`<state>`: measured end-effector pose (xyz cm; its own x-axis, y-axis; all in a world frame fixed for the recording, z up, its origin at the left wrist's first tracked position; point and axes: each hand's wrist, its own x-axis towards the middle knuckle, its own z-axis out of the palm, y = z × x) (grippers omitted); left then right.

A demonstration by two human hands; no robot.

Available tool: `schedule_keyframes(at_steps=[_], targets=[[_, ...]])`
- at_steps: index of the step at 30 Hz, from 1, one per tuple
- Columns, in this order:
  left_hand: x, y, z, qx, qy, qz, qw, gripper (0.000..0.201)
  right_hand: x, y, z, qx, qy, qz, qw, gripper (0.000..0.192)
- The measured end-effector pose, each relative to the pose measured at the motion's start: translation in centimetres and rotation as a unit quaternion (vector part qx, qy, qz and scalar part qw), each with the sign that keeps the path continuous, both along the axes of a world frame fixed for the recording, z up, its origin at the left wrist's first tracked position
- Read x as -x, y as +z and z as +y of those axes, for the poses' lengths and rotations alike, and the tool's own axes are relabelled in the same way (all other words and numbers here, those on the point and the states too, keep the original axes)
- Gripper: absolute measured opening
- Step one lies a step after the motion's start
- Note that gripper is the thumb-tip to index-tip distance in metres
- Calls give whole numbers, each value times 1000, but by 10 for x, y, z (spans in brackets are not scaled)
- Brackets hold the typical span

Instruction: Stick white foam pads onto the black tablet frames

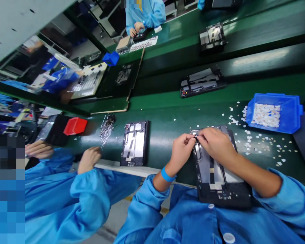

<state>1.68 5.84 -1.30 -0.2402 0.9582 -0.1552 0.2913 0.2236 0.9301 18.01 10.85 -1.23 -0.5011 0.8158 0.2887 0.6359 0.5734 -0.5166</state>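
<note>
A black tablet chassis [218, 183] with grey inner plates lies tilted against my chest, its far end on the green bench. My left hand [181, 149] and my right hand [216, 144] meet at the chassis's upper left corner. Both pinch a small dark part [196, 138] there; the fingers hide most of it. A blue band circles my left wrist.
A blue bin [289, 113] of white scraps sits at the right, with scraps scattered around it. A second chassis [135, 143] lies to the left, beside a pile of screws [106, 128] and a red box [75, 126]. A co-worker's hands [88, 159] rest at the left. More chassis lie on the conveyor [202, 83].
</note>
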Motion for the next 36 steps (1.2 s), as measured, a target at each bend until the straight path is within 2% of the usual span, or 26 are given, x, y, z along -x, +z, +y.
schedule_keyframes(at_steps=[3, 5, 8, 11, 13, 15, 18, 19, 20, 21, 22, 23, 25, 27, 29, 31, 36], targets=[[1, -2, -4, -14, -4, 47, 999, 12, -3, -1, -9, -56, 17, -22, 998, 27], [2, 0, -10, -38, -23, 125, 991, 11, -5, -3, -10, -53, 20, -13, 998, 26], [3, 4, -16, -81, -73, 241, 965, 12, -1, -5, -10, -31, 19, -5, 999, 24], [3, 10, -17, -98, -105, 270, 952, 15, 6, -5, -8, -29, 10, -16, 999, 24], [2, 13, -15, -86, -99, 239, 962, 14, 2, 0, -1, -20, -11, -25, 999, 23], [2, 14, -10, -47, -74, 167, 982, 11, -19, 7, 14, 0, -50, -31, 998, 19], [5, 9, -2, 23, -40, 28, 999, 9, -80, 20, 43, 15, -185, -80, 979, 16], [6, 6, 0, 36, -35, -13, 999, 8, -101, 24, 51, 10, -259, -119, 959, 20], [7, 3, 2, 44, -30, -47, 997, 7, -118, 27, 56, 19, -304, -149, 941, 24], [7, 0, 4, 46, -26, -72, 996, 8, -129, 29, 58, 18, -319, -160, 934, 26], [7, -2, 6, 45, -20, -91, 995, 9, -132, 29, 55, 11, -300, -147, 942, 26], [6, -5, 6, 44, -12, -103, 994, 11, -126, 27, 49, 4, -248, -118, 962, 23], [4, -8, 7, 39, 4, -113, 993, 14, -95, 20, 28, -12, -89, -36, 995, 20], [2, -9, 5, 29, 13, -111, 993, 16, -53, 12, 8, -4, 9, -16, 1000, 22], [1, -9, 3, 11, 14, -97, 995, 13, -17, 4, -4, 4, 37, -13, 999, 23], [1, -8, 0, -15, 15, -66, 998, 10, 1, -1, -8, 11, 36, -14, 999, 22], [-3, -2, -8, -94, 9, 36, 995, 9, 4, -5, -7, 1, 3, -17, 1000, 20]])
